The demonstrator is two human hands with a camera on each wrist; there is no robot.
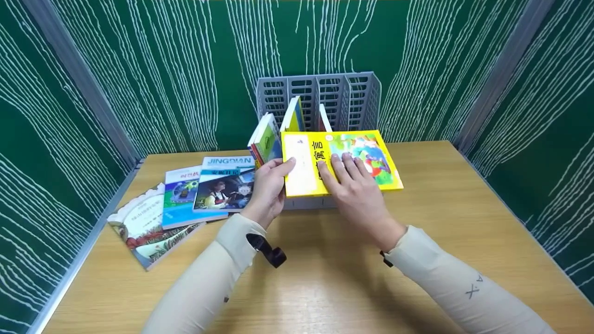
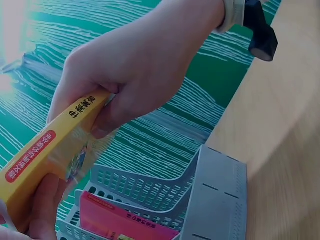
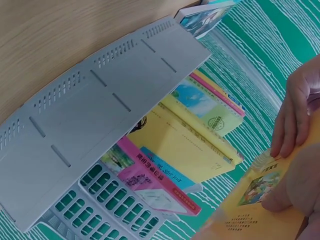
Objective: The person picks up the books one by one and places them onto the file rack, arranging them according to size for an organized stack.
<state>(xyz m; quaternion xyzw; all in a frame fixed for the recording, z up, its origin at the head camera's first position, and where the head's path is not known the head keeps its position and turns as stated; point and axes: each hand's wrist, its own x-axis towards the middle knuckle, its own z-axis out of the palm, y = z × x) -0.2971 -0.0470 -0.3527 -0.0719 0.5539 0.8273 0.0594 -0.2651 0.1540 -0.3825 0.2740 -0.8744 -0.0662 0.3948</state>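
A yellow book (image 1: 301,178) with a colourful picture on its cover is held up in front of the grey file rack (image 1: 306,203). My left hand (image 1: 270,185) grips its left end, thumb on the cover. My right hand (image 1: 359,197) holds the near edge, fingers laid over the cover and the thumb on the other face in the right wrist view. The book's spine faces the left wrist camera. Inside the rack stand a yellow book (image 3: 185,140), a pink-spined book (image 3: 155,175) and a green-and-blue book (image 3: 202,107), partly hidden in the head view.
Left of the rack, three books overlap on the wooden table (image 1: 315,287): one titled JINGDIAN (image 1: 227,185), a blue-and-purple one (image 1: 178,204) and a pale one (image 1: 148,218) with a landscape. Green panels (image 1: 306,41) with white wavy lines enclose the table's back and sides.
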